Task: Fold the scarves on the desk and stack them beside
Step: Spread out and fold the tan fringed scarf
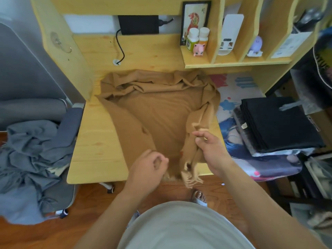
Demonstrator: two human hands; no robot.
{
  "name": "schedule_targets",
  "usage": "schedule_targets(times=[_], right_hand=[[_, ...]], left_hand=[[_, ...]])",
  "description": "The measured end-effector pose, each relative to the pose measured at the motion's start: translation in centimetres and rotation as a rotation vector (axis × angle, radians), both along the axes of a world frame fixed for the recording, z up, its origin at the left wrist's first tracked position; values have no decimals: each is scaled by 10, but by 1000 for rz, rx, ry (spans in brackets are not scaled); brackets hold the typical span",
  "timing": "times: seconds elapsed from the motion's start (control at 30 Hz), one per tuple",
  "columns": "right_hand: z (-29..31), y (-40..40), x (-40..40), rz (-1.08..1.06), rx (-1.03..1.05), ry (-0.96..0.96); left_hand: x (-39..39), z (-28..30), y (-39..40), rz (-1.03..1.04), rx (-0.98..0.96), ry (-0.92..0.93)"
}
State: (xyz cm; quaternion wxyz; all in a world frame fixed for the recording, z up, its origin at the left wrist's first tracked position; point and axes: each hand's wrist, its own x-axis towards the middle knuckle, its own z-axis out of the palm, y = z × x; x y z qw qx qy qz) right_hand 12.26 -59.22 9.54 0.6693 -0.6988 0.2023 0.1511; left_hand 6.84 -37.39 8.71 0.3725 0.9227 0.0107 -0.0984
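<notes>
The tan scarf (158, 108) lies spread over the desk (97, 141), its fringed end hanging off the near edge. The left hand (149, 168) is curled on the near hem, seemingly pinching it; the right hand (210, 146) pinches the bunched right edge. Bare desktop shows left; folded scarves (276, 126) sit stacked right

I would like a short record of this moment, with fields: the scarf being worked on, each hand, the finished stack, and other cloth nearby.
scarf in work: tan scarf, spread on the wooden desk, rumpled at the far end, fringe hanging over the near edge
left hand: fingers curled at the scarf's near edge; a grip cannot be told
right hand: pinches the scarf's folded right edge
finished stack: black folded scarf on top of a grey one, right of the desk
other cloth: grey-blue fabric heaped on the chair at left
</notes>
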Motion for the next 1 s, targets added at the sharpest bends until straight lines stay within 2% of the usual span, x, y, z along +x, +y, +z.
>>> schedule_targets(times=[0.17,0.23,0.33,0.4,0.47,0.57,0.7,0.77,0.83,0.87,1.0], right_hand=[[2,34,0,-3,23,7],[1,36,0,-52,216,49],[11,34,-8,-74,644,117],[12,36,-18,17,706,182],[5,39,-26,62,538,245],[0,34,-22,-46,85,249],[20,0,-11,-119,-744,-23],[32,-7,-11,-90,-886,-120],[37,4,-11,-8,-835,-108],[37,13,-12,26,-730,-74],[26,53,-22,76,-125,86]], left_hand=[[18,-4,-19,-62,-23,64],[19,-2,-18,-11,-149,71],[17,-3,-10,73,-333,160],[16,0,-7,112,-439,206],[15,1,-4,145,-521,218],[17,5,6,177,-641,245],[22,15,17,291,-773,290],[25,17,20,291,-761,291],[25,21,21,233,-726,273],[25,23,20,194,-712,268],[24,28,14,67,-617,274]])
